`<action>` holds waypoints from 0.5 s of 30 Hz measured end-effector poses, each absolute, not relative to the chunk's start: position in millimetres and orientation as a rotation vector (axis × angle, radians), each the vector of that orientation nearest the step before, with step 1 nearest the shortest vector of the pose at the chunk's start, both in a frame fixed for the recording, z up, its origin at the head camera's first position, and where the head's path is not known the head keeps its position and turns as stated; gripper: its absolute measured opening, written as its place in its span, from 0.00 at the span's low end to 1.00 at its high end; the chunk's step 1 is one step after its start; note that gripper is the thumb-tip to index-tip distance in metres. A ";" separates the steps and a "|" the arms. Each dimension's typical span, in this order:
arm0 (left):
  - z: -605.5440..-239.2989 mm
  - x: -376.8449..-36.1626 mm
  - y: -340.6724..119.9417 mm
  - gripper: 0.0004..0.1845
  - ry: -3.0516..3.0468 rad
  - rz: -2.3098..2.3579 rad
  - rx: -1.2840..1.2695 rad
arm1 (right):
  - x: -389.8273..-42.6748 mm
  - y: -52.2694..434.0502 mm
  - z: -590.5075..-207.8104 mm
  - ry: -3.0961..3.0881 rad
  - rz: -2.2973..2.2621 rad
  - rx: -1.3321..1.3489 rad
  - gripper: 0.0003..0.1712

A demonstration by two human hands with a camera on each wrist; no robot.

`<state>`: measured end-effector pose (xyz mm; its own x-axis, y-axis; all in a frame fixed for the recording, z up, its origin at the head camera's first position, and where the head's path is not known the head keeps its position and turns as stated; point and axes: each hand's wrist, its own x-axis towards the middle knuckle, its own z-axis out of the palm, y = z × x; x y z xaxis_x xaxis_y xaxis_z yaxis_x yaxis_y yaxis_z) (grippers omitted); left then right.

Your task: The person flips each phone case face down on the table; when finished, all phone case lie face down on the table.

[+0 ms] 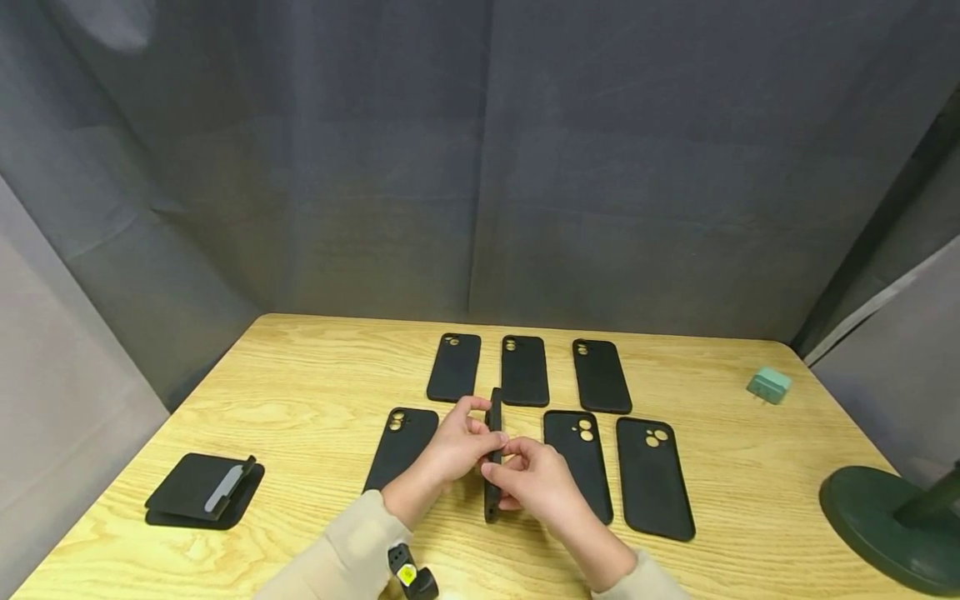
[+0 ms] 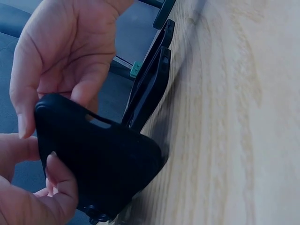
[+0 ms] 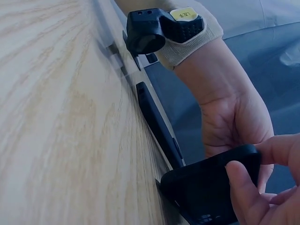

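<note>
A black phone case (image 1: 492, 504) stands on its long edge at the middle of the table, seen nearly edge-on in the head view. My left hand (image 1: 459, 446) pinches it from the left. From the right, my right hand (image 1: 538, 482) grips the same case between thumb and fingers. In the left wrist view the broad face of the case (image 2: 101, 154) shows, with a slot near one edge. The right wrist view has its lower end (image 3: 206, 187) close to the tabletop. Other black phone cases lie around both hands, one beside the left hand (image 1: 401, 446) and one beside the right (image 1: 588, 458).
Three phone cases form a back row, including one in its middle (image 1: 525, 375). Another case (image 1: 656, 479) lies at the front right. A folded black stand (image 1: 187, 487) sits far left. At right are a green plug adapter (image 1: 769, 385) and a dark round base (image 1: 862, 517).
</note>
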<state>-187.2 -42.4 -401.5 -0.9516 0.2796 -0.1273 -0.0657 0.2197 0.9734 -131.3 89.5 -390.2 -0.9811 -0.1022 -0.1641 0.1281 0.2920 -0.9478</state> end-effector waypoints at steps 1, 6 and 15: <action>-401.5 -187.2 -42.9 0.26 2.209 1.804 0.201 | -132.0 89.6 -390.1 2.367 -1.756 0.020 0.20; -401.5 -186.3 -48.2 0.28 2.093 1.878 0.215 | -134.4 91.2 -388.5 2.363 -1.734 0.010 0.19; -403.9 -185.4 -68.8 0.26 2.065 1.871 0.152 | -135.7 92.8 -385.4 2.366 -1.728 0.040 0.16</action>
